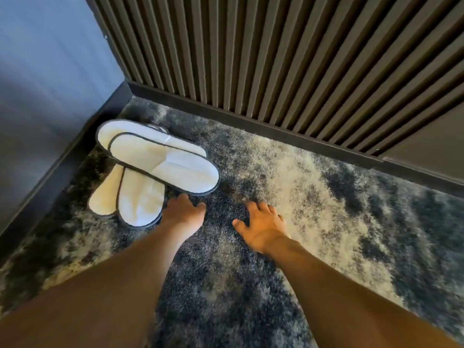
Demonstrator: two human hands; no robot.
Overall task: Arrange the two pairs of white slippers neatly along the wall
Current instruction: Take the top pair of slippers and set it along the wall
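Two pairs of white slippers with dark trim lie heaped in the left corner of the carpet. The upper pair point(163, 159) lies crosswise, one slipper stacked on the other, toes pointing right. The lower pair point(130, 197) sticks out from under it toward me. My left hand point(184, 209) hovers just right of the lower pair and below the top slipper's toe, fingers apart, holding nothing. My right hand point(261, 224) is spread above the bare carpet further right, empty.
A dark ribbed wall panel point(276, 59) with a black skirting board point(251, 124) runs along the back. A blue-grey wall point(45, 84) closes the left side. Mottled grey and cream carpet point(326, 197) stretches to the right of the slippers.
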